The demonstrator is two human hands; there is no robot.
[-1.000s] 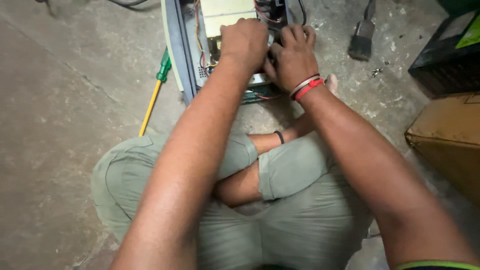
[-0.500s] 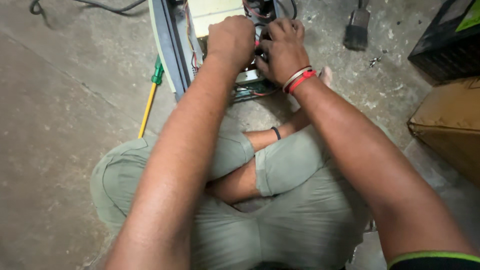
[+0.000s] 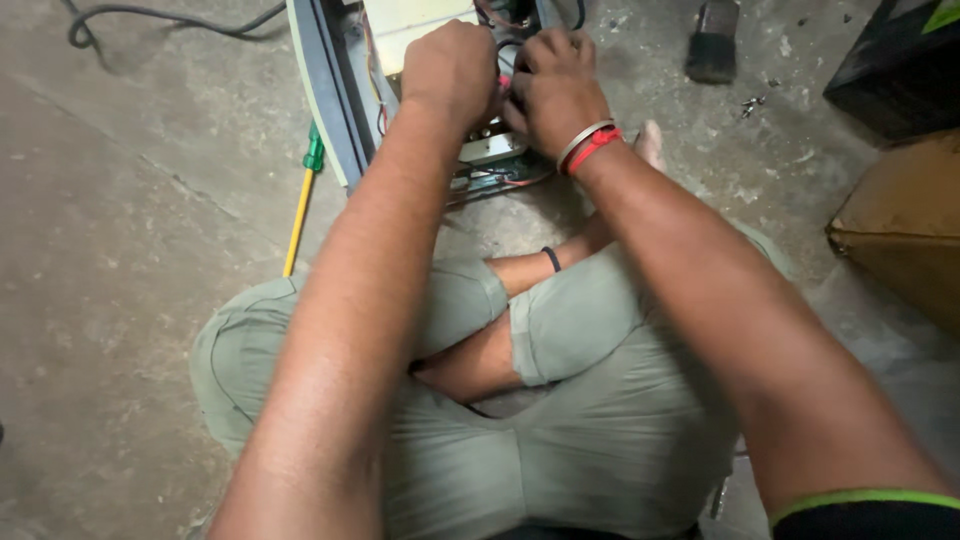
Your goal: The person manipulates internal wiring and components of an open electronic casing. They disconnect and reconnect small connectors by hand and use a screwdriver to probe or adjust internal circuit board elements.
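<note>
Head view: the person sits cross-legged on a concrete floor (image 3: 130, 300), both bare forearms reaching away from the body to the far centre.
Change: against the frames of a second and half a second ago, the hands sit on the same spot of the opened unit; only the framing has crept slightly, so the work reads as small finger action in place, not a reach or a withdrawal.
Legs: green trousers (image 3: 600, 450) fill the near centre, shins crossed.
Screwdriver (image 3: 300, 200): yellow shaft, green handle, lying on the floor left of the unit, apart from both hands.
Left hand (image 3: 452, 68): curled into a loose fist, knuckles up, pressed down on the unit's innards; what the fingers hold is hidden, so I cannot tell.
Right hand (image 3: 555, 85): fingers bent down among the wires, touching the left hand; red and pale bands at the wrist; whether it pinches anything cannot be told.
Opened unit (image 3: 330, 90): grey-framed electrical case, far centre, wires and a pale board showing.
Cardboard box (image 3: 900, 230): right.
Brush (image 3: 712, 45): far right.
Cable (image 3: 160, 18): far left.
</note>
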